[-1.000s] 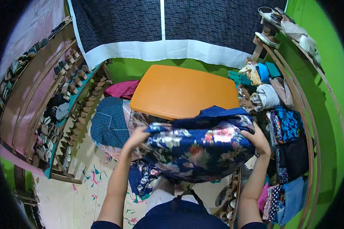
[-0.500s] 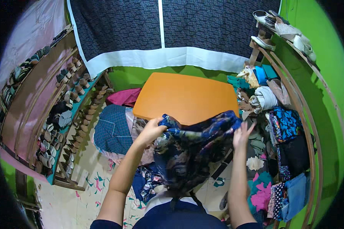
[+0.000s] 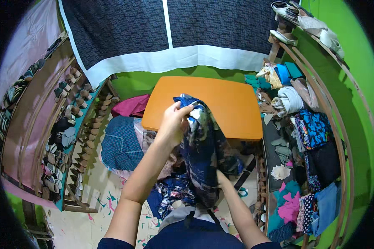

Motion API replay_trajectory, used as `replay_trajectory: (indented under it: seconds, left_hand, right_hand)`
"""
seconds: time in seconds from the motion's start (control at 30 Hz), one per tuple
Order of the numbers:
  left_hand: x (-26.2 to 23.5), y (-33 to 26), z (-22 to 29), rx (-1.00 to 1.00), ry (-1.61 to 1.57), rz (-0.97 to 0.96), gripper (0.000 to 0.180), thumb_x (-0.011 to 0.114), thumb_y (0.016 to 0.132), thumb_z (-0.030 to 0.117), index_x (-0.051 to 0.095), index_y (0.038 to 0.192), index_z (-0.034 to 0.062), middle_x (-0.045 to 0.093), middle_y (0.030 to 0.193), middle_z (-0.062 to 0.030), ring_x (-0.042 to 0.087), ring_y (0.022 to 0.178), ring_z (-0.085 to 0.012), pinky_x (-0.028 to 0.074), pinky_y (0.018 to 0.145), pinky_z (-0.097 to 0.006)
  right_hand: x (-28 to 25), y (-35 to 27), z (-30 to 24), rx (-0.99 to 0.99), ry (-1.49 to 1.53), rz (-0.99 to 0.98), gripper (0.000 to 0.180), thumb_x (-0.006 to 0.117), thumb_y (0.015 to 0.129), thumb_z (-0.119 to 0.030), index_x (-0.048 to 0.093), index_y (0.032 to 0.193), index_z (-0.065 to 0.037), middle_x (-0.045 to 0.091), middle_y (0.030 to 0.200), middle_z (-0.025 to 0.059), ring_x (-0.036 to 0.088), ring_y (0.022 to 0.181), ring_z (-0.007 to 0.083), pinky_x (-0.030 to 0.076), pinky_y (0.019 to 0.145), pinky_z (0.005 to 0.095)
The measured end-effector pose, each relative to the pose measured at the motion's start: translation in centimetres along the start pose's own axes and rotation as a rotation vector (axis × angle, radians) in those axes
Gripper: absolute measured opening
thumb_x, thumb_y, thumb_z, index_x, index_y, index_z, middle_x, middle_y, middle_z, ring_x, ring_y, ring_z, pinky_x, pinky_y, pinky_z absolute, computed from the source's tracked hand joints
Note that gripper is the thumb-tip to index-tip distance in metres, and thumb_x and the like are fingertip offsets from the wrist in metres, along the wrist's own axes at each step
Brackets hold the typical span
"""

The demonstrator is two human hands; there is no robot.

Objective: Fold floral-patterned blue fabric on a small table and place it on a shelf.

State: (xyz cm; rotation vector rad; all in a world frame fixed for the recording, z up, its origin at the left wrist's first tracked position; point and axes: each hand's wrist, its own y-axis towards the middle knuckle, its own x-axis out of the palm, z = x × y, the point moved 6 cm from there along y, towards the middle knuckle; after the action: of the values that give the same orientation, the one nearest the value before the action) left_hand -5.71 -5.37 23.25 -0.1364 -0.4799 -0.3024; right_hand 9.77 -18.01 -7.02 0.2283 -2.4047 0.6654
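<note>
A dark blue patterned cloth [image 3: 200,159] hangs in front of me, gathered in long folds. My left hand [image 3: 174,122] pinches its top edge between thumb and fingers, over the front edge of the orange table [image 3: 203,103]. Lower down, my right hand [image 3: 222,181] is against the right side of the cloth, its fingers hidden by the fabric. Beneath the hanging cloth lies another dark blue floral cloth [image 3: 168,193]. What kind of garment I hold does not show.
Shoe racks [image 3: 66,203] line the left side. Right of me, shelves hold folded clothes [image 3: 320,170] and fabric scraps [image 3: 289,207]. A blue checked bundle [image 3: 121,143] sits left of the table. Coloured scraps litter the tiled floor [image 3: 87,228].
My left hand has risen with the cloth's edge. My right hand has left the upper right corner, moving down and inward. The cloth, spread wide before, now hangs narrow.
</note>
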Motion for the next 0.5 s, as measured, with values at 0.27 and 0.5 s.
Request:
replay_trajectory:
  seconds: [0.27, 0.5]
  left_hand:
    - [0.6, -0.8, -3.2, -0.058, -0.209, 0.037, 0.020, 0.053, 0.080, 0.004, 0.047, 0.098, 0.0007, 0.055, 0.090, -0.0058, 0.056, 0.079, -0.0104, 0.048, 0.067, -0.022]
    - [-5.7, -1.6, -7.5, -0.022, 0.280, -0.082, 0.067, 0.051, 0.077, 0.004, 0.015, 0.133, -0.0006, 0.032, 0.130, -0.0189, 0.040, 0.114, -0.0201, 0.033, 0.093, -0.031]
  right_hand:
    - [6.7, -1.9, -2.4, -0.568, -1.160, 0.236, 0.030, 0.062, 0.077, -0.024, 0.058, 0.092, 0.001, 0.062, 0.080, 0.0116, 0.058, 0.076, 0.0163, 0.045, 0.068, 0.0329]
    - [10.9, -5.8, -13.8, -0.702, -1.018, 0.390, 0.018, 0.055, 0.066, -0.004, 0.057, 0.084, 0.003, 0.058, 0.070, 0.0186, 0.058, 0.064, 0.0246, 0.043, 0.060, 0.0297]
